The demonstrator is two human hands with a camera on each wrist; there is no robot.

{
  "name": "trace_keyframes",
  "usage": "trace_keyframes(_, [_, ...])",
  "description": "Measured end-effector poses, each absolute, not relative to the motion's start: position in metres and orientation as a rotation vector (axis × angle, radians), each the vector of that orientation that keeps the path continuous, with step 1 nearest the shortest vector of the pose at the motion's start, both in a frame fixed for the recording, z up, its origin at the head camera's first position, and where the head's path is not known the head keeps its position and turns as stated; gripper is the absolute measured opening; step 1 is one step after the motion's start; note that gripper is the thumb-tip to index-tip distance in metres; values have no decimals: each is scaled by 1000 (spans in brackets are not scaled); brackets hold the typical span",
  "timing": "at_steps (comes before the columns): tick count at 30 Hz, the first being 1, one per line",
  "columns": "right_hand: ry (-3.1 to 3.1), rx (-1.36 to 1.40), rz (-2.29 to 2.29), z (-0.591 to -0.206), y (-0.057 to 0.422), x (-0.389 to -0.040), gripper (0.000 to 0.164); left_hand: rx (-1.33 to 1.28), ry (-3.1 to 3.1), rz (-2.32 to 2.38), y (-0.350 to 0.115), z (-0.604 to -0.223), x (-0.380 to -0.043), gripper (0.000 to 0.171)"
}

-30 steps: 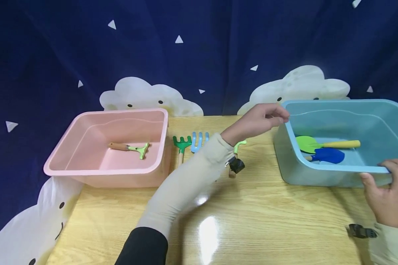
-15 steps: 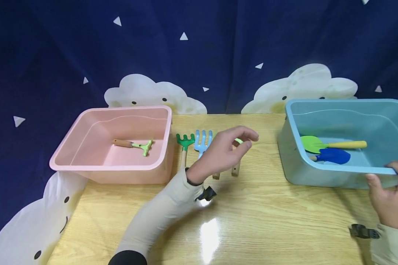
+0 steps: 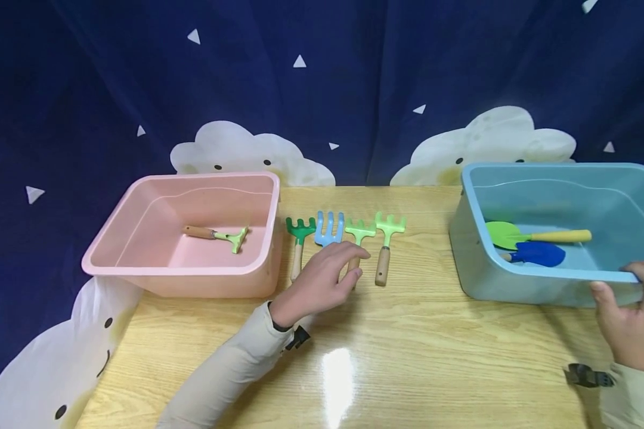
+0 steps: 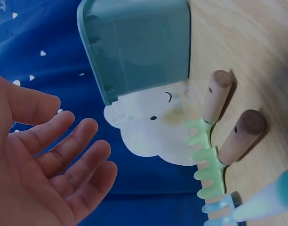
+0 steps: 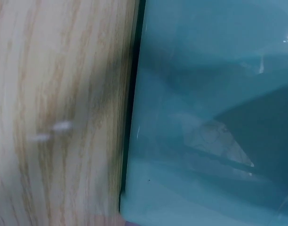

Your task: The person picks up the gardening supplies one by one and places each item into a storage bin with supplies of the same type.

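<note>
My left hand (image 3: 319, 280) is over the row of small rakes, fingers loosely bent and nothing held, as the left wrist view of the hand (image 4: 64, 160) confirms. It partly covers the blue rake (image 3: 330, 228) and the handle of a light green rake (image 3: 361, 229). To its left lies a dark green rake (image 3: 300, 231); to its right, another light green rake (image 3: 390, 224) with a wooden handle. My right hand (image 3: 635, 319) grips the near rim of the blue bin (image 3: 547, 289), thumb outside and fingers over the edge.
A light green shovel (image 3: 504, 235) with a yellow handle and a dark blue shovel (image 3: 539, 253) lie inside the blue bin. At left stands a pink bin (image 3: 204, 283) holding a small light green rake (image 3: 236, 239). A navy curtain (image 3: 247, 77) hangs behind the wooden table (image 3: 408, 357).
My left hand has moved left and nearer, from beside the blue bin's left rim to over the rakes, uncovering the rightmost one. My right hand keeps its grip on the rim.
</note>
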State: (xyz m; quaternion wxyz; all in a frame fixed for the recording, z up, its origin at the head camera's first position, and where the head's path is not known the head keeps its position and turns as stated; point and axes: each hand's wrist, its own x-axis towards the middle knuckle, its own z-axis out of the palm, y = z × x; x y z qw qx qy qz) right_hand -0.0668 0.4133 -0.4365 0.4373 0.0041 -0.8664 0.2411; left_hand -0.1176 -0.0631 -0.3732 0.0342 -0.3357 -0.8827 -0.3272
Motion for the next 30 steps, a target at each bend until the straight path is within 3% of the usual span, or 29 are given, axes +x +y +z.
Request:
trace_keyframes(13, [-2119, 41, 670, -437, 405, -72, 94, -1026, -2756, -963, -84, -385, -115, 31])
trace_keyframes(30, [-2108, 9, 616, -442, 409, -68, 86, -1070, -2535, -881, -117, -360, -80, 28])
